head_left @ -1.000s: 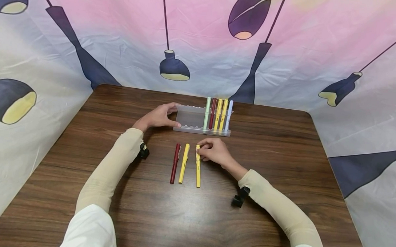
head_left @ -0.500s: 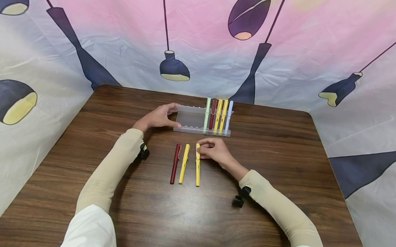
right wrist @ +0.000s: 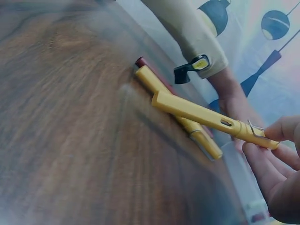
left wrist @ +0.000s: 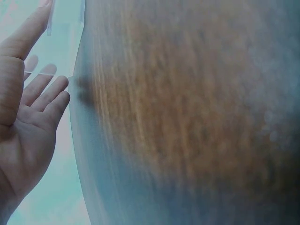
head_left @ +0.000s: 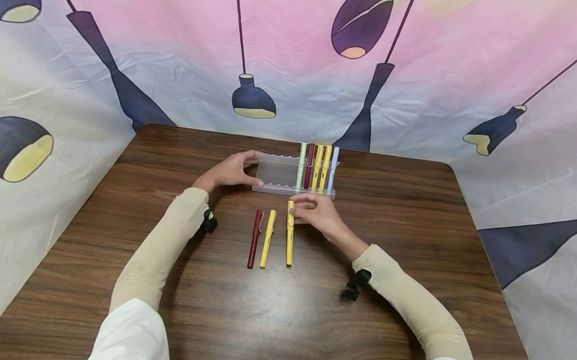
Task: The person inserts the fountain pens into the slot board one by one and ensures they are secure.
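Note:
In the head view my right hand [head_left: 322,214] pinches a yellow fountain pen [head_left: 289,246] by its capped end. The right wrist view shows this pen [right wrist: 194,110] raised over the table, its shadow below and its barrel pointing away from the fingers. My left hand [head_left: 230,170] grips the left end of a clear plastic pen rack [head_left: 276,172], thumb at the front edge and fingers at the back. Left of the held pen lie a second yellow pen [head_left: 268,240] and a dark red pen [head_left: 255,240], side by side.
Several pens lean in the rack's right half: light green [head_left: 300,167], dark red [head_left: 309,167], two yellow [head_left: 322,168] and pale blue [head_left: 333,171]. The rack's left slots hold no pens. A printed cloth [head_left: 302,58] hangs behind the wooden table [head_left: 274,328].
My right hand has lifted the yellow pen and moved it slightly away from me, toward the rack. The left hand, the rack and the other two lying pens stay in place.

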`<action>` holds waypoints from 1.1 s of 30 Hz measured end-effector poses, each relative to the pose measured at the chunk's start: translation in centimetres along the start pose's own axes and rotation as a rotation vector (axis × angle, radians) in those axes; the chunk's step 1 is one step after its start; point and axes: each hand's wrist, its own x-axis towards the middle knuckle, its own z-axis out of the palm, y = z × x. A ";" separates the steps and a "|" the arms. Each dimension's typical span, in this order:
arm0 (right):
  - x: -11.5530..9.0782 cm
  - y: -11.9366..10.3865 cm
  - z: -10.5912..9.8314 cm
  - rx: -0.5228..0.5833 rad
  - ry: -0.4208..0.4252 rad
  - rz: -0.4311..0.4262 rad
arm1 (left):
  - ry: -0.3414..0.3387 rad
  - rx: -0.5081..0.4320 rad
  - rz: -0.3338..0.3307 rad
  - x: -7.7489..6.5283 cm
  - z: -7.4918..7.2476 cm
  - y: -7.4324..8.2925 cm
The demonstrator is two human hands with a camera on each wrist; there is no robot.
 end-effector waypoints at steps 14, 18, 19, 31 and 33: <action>0.0 -4.0 -1.1 -0.161 0.061 -0.186 | 0.004 -0.017 0.009 -0.1 0.0 -0.1; 0.1 -4.8 -1.2 -0.197 0.079 -0.211 | 0.006 -0.006 0.010 -0.1 0.0 -0.1; 0.2 -5.0 -1.2 -0.200 0.083 -0.217 | 0.006 -0.003 0.010 -0.1 0.0 -0.1; 1.1 -6.7 -1.9 -0.331 0.150 -0.303 | 0.004 0.001 -0.003 0.0 0.1 -0.1; 1.4 -7.0 -2.1 -0.342 0.158 -0.316 | 0.004 0.003 -0.006 0.0 0.0 -0.1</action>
